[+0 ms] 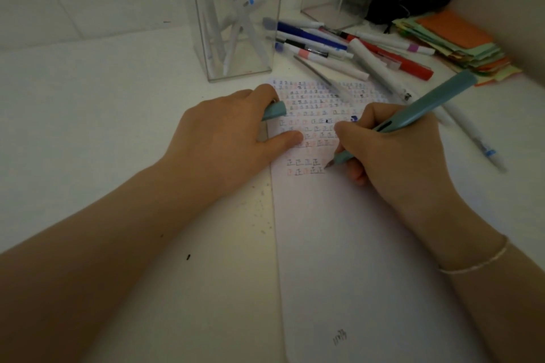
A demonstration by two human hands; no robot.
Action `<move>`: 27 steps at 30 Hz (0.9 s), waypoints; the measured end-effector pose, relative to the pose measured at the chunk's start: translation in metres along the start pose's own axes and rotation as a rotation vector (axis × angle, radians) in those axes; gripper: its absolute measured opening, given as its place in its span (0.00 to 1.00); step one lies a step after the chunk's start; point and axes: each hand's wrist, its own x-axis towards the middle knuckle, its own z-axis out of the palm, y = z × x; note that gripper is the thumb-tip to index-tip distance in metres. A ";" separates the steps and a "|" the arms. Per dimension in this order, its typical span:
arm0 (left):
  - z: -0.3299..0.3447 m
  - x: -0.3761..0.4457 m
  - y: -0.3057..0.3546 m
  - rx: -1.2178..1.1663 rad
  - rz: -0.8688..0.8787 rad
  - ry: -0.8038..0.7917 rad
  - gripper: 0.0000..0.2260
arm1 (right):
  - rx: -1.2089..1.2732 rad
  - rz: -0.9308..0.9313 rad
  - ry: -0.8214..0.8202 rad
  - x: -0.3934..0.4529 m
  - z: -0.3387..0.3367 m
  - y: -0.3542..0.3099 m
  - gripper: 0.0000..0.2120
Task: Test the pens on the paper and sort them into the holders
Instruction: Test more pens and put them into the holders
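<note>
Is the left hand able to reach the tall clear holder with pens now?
Probably yes. The left hand lies just in front of the clear holder with bare table between, but it already holds the teal cap and presses the paper.

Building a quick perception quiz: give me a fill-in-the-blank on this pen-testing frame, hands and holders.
1. The right hand writes on the paper with a ____ pen.
2. The left hand grips the pen's ____ while its thumb presses the paper.
3. The clear holder on the left contains several ____.
4. The untested pens lie in a pile on the ____.

Missing words: teal; cap; pens; table
</note>
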 end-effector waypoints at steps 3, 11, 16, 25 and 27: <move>0.000 0.000 -0.001 0.001 0.002 0.001 0.21 | -0.012 -0.008 0.038 0.000 0.000 0.001 0.11; 0.000 0.000 0.000 -0.004 0.002 0.001 0.21 | -0.007 -0.001 0.027 -0.001 -0.001 0.001 0.11; 0.000 -0.001 -0.001 -0.009 0.004 -0.002 0.21 | -0.019 -0.007 0.058 0.000 -0.001 0.002 0.11; -0.001 -0.002 0.001 -0.010 0.007 -0.007 0.21 | 0.014 -0.009 0.032 -0.002 -0.001 0.002 0.10; 0.000 -0.002 0.000 -0.016 0.016 0.002 0.21 | 0.033 -0.012 0.039 -0.001 -0.001 0.003 0.10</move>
